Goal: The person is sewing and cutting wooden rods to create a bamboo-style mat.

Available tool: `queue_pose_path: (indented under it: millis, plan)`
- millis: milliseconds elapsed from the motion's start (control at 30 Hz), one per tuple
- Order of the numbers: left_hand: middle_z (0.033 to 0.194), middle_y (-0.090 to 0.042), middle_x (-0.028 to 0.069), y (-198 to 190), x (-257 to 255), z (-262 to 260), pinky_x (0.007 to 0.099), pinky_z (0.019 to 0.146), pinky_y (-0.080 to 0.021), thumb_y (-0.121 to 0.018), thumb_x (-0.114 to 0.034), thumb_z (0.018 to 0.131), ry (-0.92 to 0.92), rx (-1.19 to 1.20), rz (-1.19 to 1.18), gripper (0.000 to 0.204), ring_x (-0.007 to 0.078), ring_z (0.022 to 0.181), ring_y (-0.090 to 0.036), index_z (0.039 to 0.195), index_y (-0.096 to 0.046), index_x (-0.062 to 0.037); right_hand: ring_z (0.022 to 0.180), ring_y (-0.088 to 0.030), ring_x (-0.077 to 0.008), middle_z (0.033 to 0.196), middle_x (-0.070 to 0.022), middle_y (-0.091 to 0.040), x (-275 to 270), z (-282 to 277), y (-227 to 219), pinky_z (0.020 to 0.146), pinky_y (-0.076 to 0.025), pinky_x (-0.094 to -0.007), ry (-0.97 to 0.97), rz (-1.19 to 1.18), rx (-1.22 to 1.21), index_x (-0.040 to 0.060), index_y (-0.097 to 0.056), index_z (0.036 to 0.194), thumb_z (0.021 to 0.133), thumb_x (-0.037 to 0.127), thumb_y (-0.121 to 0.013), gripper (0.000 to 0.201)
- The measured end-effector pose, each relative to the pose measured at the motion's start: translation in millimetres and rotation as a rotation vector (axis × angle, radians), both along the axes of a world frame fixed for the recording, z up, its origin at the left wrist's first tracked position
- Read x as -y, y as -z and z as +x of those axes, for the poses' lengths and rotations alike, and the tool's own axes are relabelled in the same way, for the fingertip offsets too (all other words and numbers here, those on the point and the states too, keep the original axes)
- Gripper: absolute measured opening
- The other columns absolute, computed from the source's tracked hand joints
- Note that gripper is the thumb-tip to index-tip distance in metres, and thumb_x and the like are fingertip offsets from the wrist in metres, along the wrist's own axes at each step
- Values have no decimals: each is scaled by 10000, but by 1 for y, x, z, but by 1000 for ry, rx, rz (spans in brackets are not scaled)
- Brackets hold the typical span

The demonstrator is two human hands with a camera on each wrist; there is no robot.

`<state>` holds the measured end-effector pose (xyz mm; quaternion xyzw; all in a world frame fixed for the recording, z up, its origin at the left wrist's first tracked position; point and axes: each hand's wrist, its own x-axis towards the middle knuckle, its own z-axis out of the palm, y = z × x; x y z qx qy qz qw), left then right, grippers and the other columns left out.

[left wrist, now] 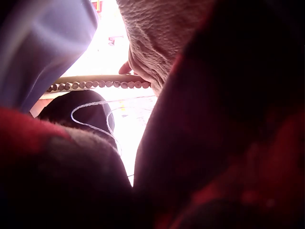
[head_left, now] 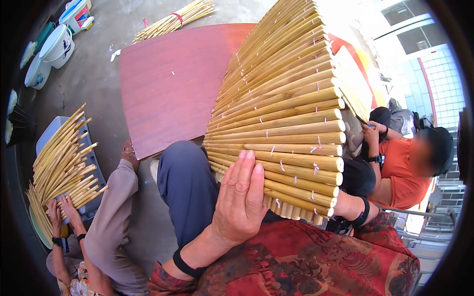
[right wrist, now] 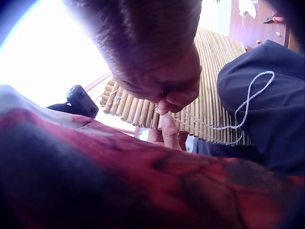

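A mat (head_left: 276, 133) of yellow reed stalks, tied with short white strings, slopes up from the person's lap. Long straight fingers of the left hand (head_left: 242, 192) lie over its near edge, the thumb hidden underneath. In the left wrist view, this hand (left wrist: 159, 43) is beside the row of stalk ends (left wrist: 102, 84). The right hand is hidden behind the mat in the head view. From the right wrist, the right hand (right wrist: 157, 71) pinches at the mat's edge, where a white string (right wrist: 249, 102) trails from its fingertips and loops over the knee. Another fingertip (right wrist: 169, 131) shows just below.
A reddish board (head_left: 168, 84) lies on the floor ahead, with a tied stalk bundle (head_left: 177, 19) beyond it. At left, another person's hands (head_left: 66, 212) touch loose stalks (head_left: 64, 163) over a grey-blue crate. Someone in an orange shirt (head_left: 402, 172) sits at right. White buckets (head_left: 58, 47) stand back left.
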<state>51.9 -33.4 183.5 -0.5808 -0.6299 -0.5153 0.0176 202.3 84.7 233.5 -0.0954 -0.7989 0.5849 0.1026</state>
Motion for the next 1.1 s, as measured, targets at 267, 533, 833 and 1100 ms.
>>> queue_pose_path:
  millis: [267,533,833,1100]
  plan:
    - [1178,-447,316,-7,1,-3,439,923,-403,-541,43,708,6,-42,-38,499,420,1100,-471,1171,-390,153,970,-586,-264,1141,-157,-552,12,-19,-29,789,-478,-296,180,-65,280,35,-520,1152,818,-43,-506,343]
    - [1199,-419,329,-7,1,-4,438,942,-382,-549,53,684,21,-37,-48,566,429,1122,-446,1201,-343,157,951,-582,-312,1080,-168,-572,15,-28,-29,783,-475,-327,221,-35,212,39,-530,1129,845,-22,-468,298]
    - [1218,-408,321,-10,2,-6,436,952,-375,-586,33,671,32,-7,-52,614,426,1138,-432,1218,-330,145,973,-574,-301,1082,-157,-575,11,-40,-38,809,-462,-320,68,411,202,53,-534,1132,842,-15,-457,308]
    - [1223,-404,319,-8,1,-7,431,949,-381,-587,29,688,-1,-18,-35,588,418,1137,-437,1210,-341,147,438,-444,-84,809,-65,-585,19,-53,-57,390,-370,-221,234,-1,426,44,-514,1143,826,-17,-454,329]
